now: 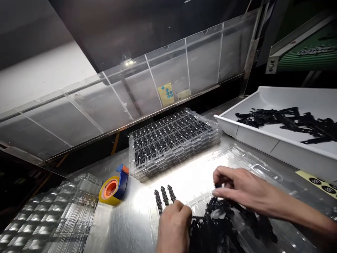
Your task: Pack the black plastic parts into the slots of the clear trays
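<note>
My right hand (238,186) pinches a small black part (217,185) between thumb and forefinger, mostly hidden by the fingers. It hovers over a heap of black moulded parts (216,225) at the front. My left hand (174,225) is closed at the heap's left side, its fingertips turned away; what they hold is hidden. Just beyond it, several slim black parts (164,195) stand side by side in a clear plastic tray (154,223). The heap covers much of this tray.
Behind sits a stack of filled clear trays (173,154). A tape dispenser (110,189) and nested clear trays (60,214) are at left. On the right, a white bin (263,137) holds more black parts, near a yellow label strip (317,182). A transparent panel (168,70) spans the back.
</note>
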`<state>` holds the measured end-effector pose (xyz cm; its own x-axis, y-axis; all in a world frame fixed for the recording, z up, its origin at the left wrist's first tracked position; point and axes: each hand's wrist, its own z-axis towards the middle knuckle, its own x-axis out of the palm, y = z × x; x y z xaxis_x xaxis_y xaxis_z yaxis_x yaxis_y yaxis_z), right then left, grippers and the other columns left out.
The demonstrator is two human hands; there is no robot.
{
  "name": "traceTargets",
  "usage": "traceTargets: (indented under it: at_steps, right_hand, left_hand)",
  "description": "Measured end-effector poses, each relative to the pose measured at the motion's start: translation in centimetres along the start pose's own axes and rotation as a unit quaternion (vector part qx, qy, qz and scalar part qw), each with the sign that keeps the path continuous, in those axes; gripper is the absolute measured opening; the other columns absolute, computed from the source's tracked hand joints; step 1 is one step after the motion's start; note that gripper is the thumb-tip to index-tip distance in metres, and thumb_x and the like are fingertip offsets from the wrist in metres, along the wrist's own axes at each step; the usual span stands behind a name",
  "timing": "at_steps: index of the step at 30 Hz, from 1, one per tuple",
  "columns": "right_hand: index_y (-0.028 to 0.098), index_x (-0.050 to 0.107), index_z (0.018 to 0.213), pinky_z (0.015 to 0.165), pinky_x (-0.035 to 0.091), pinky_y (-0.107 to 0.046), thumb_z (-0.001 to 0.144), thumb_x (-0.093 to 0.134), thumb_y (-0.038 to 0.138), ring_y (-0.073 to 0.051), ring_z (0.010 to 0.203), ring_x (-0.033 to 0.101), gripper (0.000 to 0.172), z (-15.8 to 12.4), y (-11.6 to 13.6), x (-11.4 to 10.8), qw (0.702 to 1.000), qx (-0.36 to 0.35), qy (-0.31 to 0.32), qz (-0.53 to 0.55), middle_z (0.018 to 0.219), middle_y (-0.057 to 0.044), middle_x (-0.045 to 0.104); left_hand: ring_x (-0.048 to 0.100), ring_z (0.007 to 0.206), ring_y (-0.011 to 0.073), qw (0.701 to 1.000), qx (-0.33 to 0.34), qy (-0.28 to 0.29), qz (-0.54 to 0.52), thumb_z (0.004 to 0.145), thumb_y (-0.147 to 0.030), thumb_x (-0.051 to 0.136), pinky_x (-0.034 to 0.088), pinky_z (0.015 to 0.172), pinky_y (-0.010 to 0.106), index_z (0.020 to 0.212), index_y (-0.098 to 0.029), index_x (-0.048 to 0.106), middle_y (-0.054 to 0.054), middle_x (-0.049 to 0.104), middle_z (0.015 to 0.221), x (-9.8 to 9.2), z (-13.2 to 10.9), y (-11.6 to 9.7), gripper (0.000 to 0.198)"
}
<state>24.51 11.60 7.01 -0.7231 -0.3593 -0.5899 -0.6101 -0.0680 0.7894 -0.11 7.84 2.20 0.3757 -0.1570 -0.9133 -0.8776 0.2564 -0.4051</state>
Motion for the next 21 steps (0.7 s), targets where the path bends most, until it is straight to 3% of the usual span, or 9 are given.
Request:
traceTargets:
  at_steps: [4, 8, 11, 16, 19, 21]
  right_hand:
    - [0.019, 0.061, 0.094, 0.058, 0.043, -0.024, 0.088, 0.053, 0.045, -0.014, 0.069, 0.058, 0.028, 5.8, 2.2, 3.1, 0.999, -0.039, -0.009, -0.019, 0.082, -0.002, 0.064]
    - [0.016, 0.065, 0.083, 0.064, 0.041, -0.028, 0.080, 0.059, 0.020, -0.019, 0.074, 0.062, 0.008, 10.0, 2.3, 7.7, 0.988, -0.020, -0.030, -0.150, 0.077, -0.005, 0.067]
    - [0.017, 0.068, 0.087, 0.066, 0.041, -0.030, 0.076, 0.061, 0.019, -0.023, 0.080, 0.063, 0.013, 9.8, 1.3, 9.1, 0.983, -0.042, -0.013, -0.179, 0.084, -0.008, 0.069]
    - [0.018, 0.069, 0.087, 0.064, 0.040, -0.026, 0.076, 0.058, 0.011, -0.020, 0.079, 0.063, 0.017, 7.5, 0.3, 8.4, 0.979, -0.059, 0.007, -0.197, 0.084, -0.005, 0.069]
    - [0.018, 0.068, 0.091, 0.066, 0.040, -0.025, 0.082, 0.050, 0.006, -0.017, 0.079, 0.061, 0.023, 7.2, 0.3, 8.4, 0.977, -0.056, -0.020, -0.203, 0.088, -0.005, 0.068]
    - [0.017, 0.066, 0.093, 0.069, 0.040, -0.027, 0.085, 0.044, 0.002, -0.018, 0.081, 0.059, 0.027, 7.3, 0.3, 8.8, 0.967, -0.064, -0.068, -0.235, 0.090, -0.006, 0.066]
  left_hand:
    - [0.057, 0.078, 0.0151, 0.981, -0.069, 0.007, -0.179, 0.085, -0.021, 0.051, 0.040, 0.070, 0.025, 0.087, -0.025, 0.070, 0.002, 0.061, 0.083, -2.9, 0.1, 1.7, 0.019]
    - [0.055, 0.077, 0.0155, 0.969, -0.128, 0.023, -0.208, 0.081, -0.022, 0.050, 0.038, 0.071, 0.026, 0.073, -0.021, 0.065, 0.001, 0.060, 0.080, -3.9, 2.0, 2.4, 0.018]
    - [0.053, 0.075, 0.0148, 0.963, -0.141, 0.018, -0.227, 0.080, -0.022, 0.050, 0.037, 0.069, 0.026, 0.073, -0.020, 0.063, -0.001, 0.061, 0.077, -3.8, 3.2, 2.9, 0.015]
    - [0.056, 0.075, 0.0154, 0.941, -0.163, -0.047, -0.293, 0.084, -0.031, 0.051, 0.041, 0.069, 0.026, 0.085, -0.019, 0.062, 0.000, 0.064, 0.078, -3.6, 4.0, 3.6, 0.016]
    - [0.057, 0.075, 0.0168, 0.952, -0.194, -0.126, -0.198, 0.088, -0.028, 0.048, 0.042, 0.069, 0.027, 0.088, -0.019, 0.061, 0.002, 0.065, 0.082, -2.0, 4.0, 3.0, 0.016]
    - [0.057, 0.076, 0.0177, 0.966, -0.164, -0.183, -0.082, 0.090, -0.020, 0.044, 0.042, 0.068, 0.028, 0.092, -0.017, 0.062, 0.005, 0.065, 0.086, -0.2, 3.7, 2.3, 0.018]
